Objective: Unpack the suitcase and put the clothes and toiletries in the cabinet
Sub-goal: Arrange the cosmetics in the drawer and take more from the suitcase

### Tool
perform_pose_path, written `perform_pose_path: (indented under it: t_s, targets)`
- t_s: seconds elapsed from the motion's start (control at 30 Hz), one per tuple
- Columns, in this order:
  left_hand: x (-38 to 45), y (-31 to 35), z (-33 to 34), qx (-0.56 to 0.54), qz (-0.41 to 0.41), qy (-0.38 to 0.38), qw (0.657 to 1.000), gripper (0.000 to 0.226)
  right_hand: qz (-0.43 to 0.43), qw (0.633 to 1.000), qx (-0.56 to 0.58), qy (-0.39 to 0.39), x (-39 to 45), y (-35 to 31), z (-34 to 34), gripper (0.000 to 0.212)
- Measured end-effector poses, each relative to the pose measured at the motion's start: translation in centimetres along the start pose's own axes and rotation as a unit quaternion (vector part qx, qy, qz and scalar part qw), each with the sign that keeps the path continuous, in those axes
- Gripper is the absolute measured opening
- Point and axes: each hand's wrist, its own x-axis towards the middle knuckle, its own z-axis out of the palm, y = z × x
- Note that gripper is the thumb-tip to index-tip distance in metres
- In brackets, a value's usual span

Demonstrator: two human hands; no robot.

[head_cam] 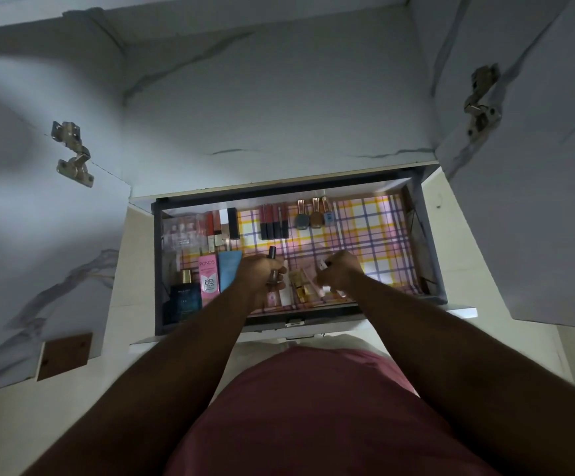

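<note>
A white cabinet (279,97) with grey marble-like veining fills most of the view, both doors swung wide on metal hinges (73,152). Below its shelf a dark-framed drawer (158,269) is pulled out, lined with pink, yellow and purple checked paper (365,235). Toiletries lie in it: a dark blue perfume bottle (182,297) with a gold cap at the near left corner, a pink Pond's tube (209,276) and a light blue tube (229,273) just beside it, a row of lipsticks (274,221) along the far wall, then three nail polish bottles (315,214). The left hand (262,276) grips a small dark bottle (272,255), cap pointing away. The right hand (339,273) is curled round a pale item (too blurred to name). Both forearms cover the drawer's near middle, where gold-capped bottles (299,286) partly show.
</note>
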Motion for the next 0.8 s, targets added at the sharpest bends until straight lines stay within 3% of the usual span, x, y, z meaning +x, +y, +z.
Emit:
perform_pose_path:
  t_s: [0.1, 0.3, 0.4, 0.47, 0.53, 0.63, 0.8]
  targets:
    - [0.1, 0.4, -0.4, -0.011, -0.022, -0.006, 1.000, 0.024, -0.006, 1.000, -0.022, -0.005, 0.2, -0.3, 0.8, 0.020]
    - [0.1, 0.1, -0.9, -0.006, 0.017, -0.016, 1.000, 0.024, 0.000, 0.999, -0.034, 0.034, 0.4, 0.2, 1.1, 0.033]
    - [0.3, 0.1, -0.7, 0.009, 0.021, -0.017, 1.000, 0.020, -0.013, 0.994, 0.113, 0.004, 0.5, 0.1, 0.5, 0.026]
    - [0.4, 0.2, -0.4, 0.026, 0.016, -0.021, 0.999, 0.020, 0.009, 0.965, 0.259, -0.046, 0.2, -0.7, -0.3, 0.018]
    - [0.7, 0.2, 0.1, 0.039, 0.011, -0.022, 0.999, 0.020, 0.031, 0.946, 0.314, -0.079, 0.1, -1.3, -1.0, 0.019]
    - [1.1, 0.0, 0.9, 0.081, 0.037, -0.016, 0.996, 0.017, 0.024, 0.954, 0.278, -0.106, 0.0, -1.5, -1.8, 0.026]
    - [1.5, -0.6, 1.7, 0.110, 0.048, 0.022, 0.993, 0.020, -0.058, 0.967, 0.214, -0.128, -0.5, -1.6, -1.5, 0.013]
